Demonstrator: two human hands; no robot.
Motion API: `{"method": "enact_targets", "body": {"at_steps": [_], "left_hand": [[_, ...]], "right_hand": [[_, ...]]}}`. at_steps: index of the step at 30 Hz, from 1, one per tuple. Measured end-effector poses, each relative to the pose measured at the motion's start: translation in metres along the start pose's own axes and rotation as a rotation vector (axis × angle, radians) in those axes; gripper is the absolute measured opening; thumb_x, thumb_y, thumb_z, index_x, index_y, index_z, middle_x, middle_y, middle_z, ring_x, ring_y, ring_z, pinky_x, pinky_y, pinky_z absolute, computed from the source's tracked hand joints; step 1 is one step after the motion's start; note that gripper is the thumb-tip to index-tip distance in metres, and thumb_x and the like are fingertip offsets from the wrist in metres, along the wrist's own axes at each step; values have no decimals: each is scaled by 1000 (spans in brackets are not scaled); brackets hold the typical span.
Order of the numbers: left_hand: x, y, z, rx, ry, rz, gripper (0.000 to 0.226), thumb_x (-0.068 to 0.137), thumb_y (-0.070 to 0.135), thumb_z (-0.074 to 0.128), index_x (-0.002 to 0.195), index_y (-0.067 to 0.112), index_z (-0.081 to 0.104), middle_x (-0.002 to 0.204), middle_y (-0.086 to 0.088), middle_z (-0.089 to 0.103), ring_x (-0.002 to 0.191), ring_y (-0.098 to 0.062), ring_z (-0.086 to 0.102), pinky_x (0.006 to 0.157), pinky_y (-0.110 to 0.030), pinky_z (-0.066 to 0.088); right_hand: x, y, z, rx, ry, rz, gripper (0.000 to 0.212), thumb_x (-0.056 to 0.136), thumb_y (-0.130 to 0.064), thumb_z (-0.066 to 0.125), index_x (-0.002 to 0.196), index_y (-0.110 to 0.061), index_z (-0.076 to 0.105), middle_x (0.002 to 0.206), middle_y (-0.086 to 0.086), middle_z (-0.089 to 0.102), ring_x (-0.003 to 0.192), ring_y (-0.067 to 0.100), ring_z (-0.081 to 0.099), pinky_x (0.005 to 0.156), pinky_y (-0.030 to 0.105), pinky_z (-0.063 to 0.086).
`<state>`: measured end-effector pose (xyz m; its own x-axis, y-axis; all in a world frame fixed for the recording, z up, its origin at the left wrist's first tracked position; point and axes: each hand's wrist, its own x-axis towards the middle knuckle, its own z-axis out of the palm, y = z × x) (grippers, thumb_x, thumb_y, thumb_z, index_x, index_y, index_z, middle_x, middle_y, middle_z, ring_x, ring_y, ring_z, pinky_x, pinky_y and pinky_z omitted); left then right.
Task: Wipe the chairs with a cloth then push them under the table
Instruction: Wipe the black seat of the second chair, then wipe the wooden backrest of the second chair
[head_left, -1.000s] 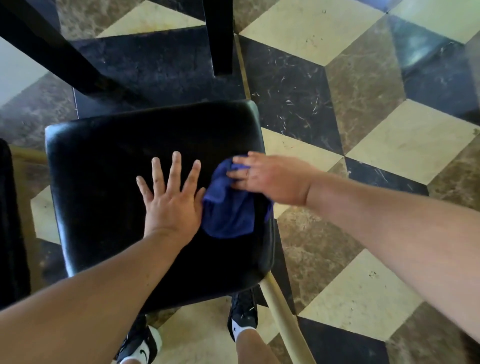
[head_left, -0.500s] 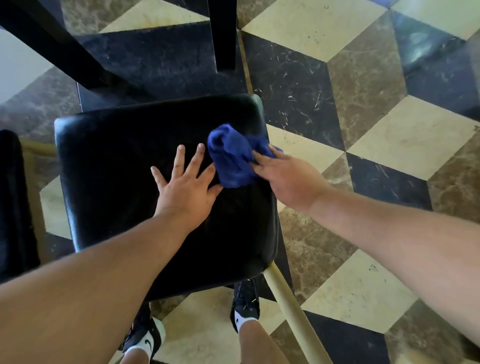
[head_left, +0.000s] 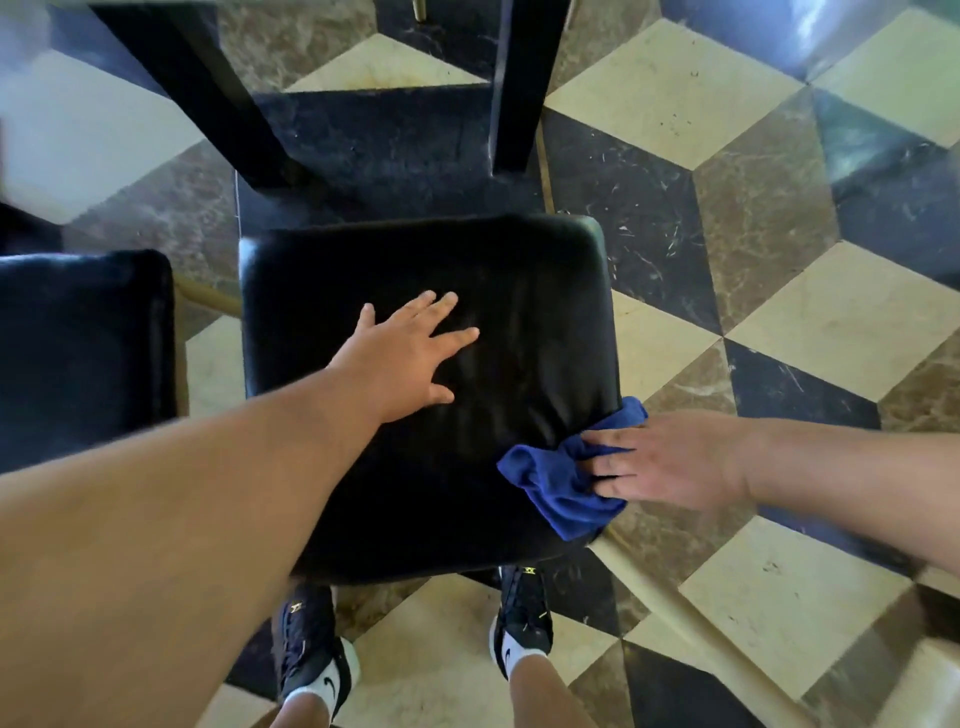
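A chair with a black leather seat (head_left: 519, 291) stands below me. My left hand (head_left: 410, 348) lies flat on the seat's middle, fingers spread, holding nothing. A bunched blue cloth (head_left: 563, 483) rests on the seat's near right corner, partly hanging over the edge. My right hand (head_left: 670, 462) presses on the cloth from the right, fingers flat over it. A gold chair leg (head_left: 691, 618) slants out from under that corner.
Two black table legs (head_left: 514, 88) stand just beyond the chair's far edge. A second black chair seat (head_left: 83, 353) sits close on the left. The floor is chequered marble tile (head_left: 831, 332). My two feet in dark shoes (head_left: 522, 623) are under the seat's near edge.
My right hand has swept the cloth from the seat's far right edge down to its near right corner. The left hand has stayed flat on the seat.
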<state>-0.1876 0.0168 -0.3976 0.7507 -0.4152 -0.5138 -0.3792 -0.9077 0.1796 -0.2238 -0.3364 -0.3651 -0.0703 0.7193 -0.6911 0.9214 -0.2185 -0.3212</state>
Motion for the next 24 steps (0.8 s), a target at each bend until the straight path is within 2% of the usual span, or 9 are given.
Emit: {"method": "enact_targets", "body": {"at_steps": [4,7,8,10,12,15,20,22,24], "left_hand": [[-34,-79,-14,-54,-3,-260,98,86,65,70,159,53,5,172,5,-13,159,-23,-5,119,-67,26],[-55,-117,-20,-57,-62,-288,101,86,63,72,160,51,6,173,3,-10,159,-25,1,121,-56,31],[-61,-125,-21,-70,-65,-285,100,86,61,73,161,50,7,173,4,-8,159,-26,4,121,-53,31],[-71,-137,-21,-104,-54,-287,98,87,57,74,161,48,12,174,6,-3,158,-26,12,120,-49,33],[-79,-145,-20,-136,-41,-288,92,90,52,74,162,46,17,173,9,1,155,-26,24,117,-48,37],[-85,-151,-13,-226,17,-288,81,94,40,72,161,40,27,173,13,7,150,-25,36,114,-48,42],[-96,-144,5,-289,97,-282,74,94,42,71,158,35,36,171,9,17,149,-26,34,112,-51,43],[-106,-139,13,-295,128,-288,73,91,43,74,155,31,40,168,6,24,142,-28,41,107,-50,48],[-118,-131,23,-343,179,-340,65,89,40,76,144,23,48,157,4,36,127,-30,55,94,-49,54]], "right_hand": [[24,4,-29,-39,-20,26,69,99,-6,36,163,-26,18,173,-7,13,159,20,-4,94,41,52],[57,12,-54,-92,253,173,70,91,-9,35,161,-19,31,169,-2,28,157,22,17,78,33,55],[71,16,-66,-35,336,280,66,95,-8,35,160,-17,34,168,0,31,156,20,19,83,33,57],[106,28,-98,124,450,489,62,101,-11,28,162,-19,27,171,-4,23,157,15,10,101,39,52],[144,39,-137,262,560,653,58,104,-19,28,161,-23,30,170,-8,25,157,16,15,103,44,49],[194,45,-186,365,674,775,50,107,-24,36,157,-22,38,164,-6,37,156,20,22,101,46,49],[253,19,-229,354,683,807,46,110,-21,36,155,-19,43,161,-5,42,156,20,23,100,43,51],[269,-3,-234,318,629,764,50,107,-20,33,156,-16,40,163,0,40,155,25,24,112,46,42],[279,-30,-228,301,581,673,55,104,-23,36,159,-16,35,166,4,35,156,29,21,122,50,26]]}}
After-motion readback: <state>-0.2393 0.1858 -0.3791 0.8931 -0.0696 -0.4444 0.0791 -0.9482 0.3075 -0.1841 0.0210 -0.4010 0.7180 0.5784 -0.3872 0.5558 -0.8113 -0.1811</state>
